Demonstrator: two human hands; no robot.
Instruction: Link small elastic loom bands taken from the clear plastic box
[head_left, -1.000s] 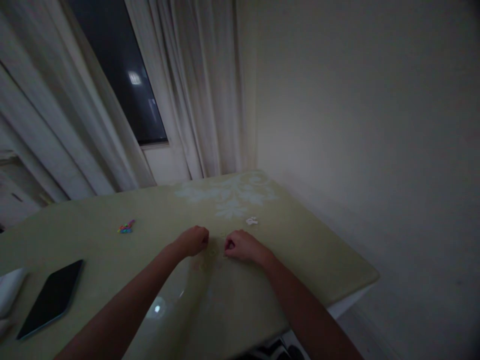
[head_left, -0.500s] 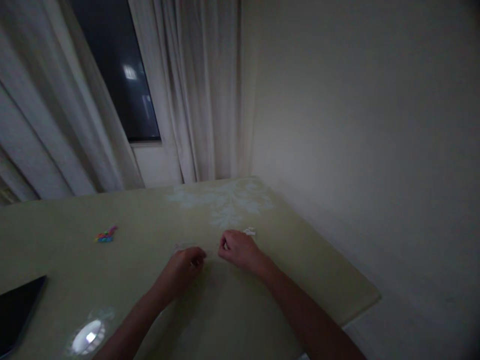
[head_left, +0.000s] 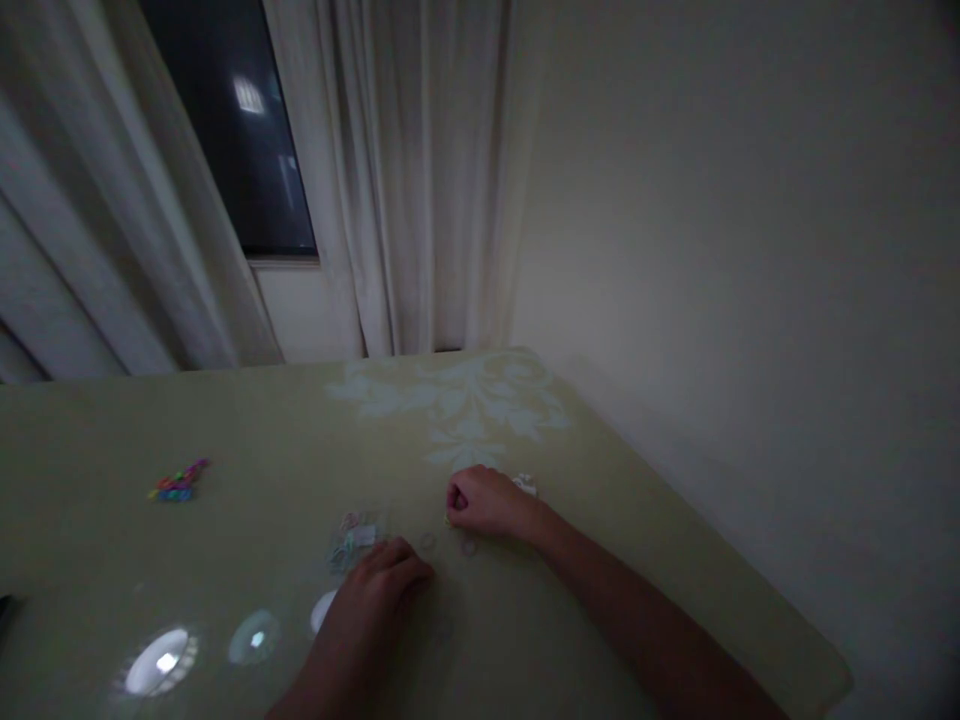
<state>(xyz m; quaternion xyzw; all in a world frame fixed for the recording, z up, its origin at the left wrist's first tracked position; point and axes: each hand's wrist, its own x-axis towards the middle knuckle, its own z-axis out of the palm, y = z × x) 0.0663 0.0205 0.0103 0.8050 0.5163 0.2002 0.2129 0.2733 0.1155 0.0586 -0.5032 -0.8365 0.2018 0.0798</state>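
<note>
My right hand is closed in a pinch low over the table. A tiny yellowish bit shows at its fingertips, too small to name. Close by lie two small thin rings, a pale one and a pinkish one. My left hand is bent down to the tabletop, fingers pressed together; whatever is under the fingertips is hidden. Just beyond it sits a clear flat packet or box with small pastel pieces inside. A little heap of white pieces lies behind my right wrist.
A pile of small brightly coloured pieces is on the left of the glossy table. The corner of a dark flat object shows at the left edge. Wall borders the table's right side; curtains hang behind.
My left hand has drawn nearer to me, and the clear container and two rings now show. The right hand stays pinched, slightly further right. The whole view has shifted a little.
</note>
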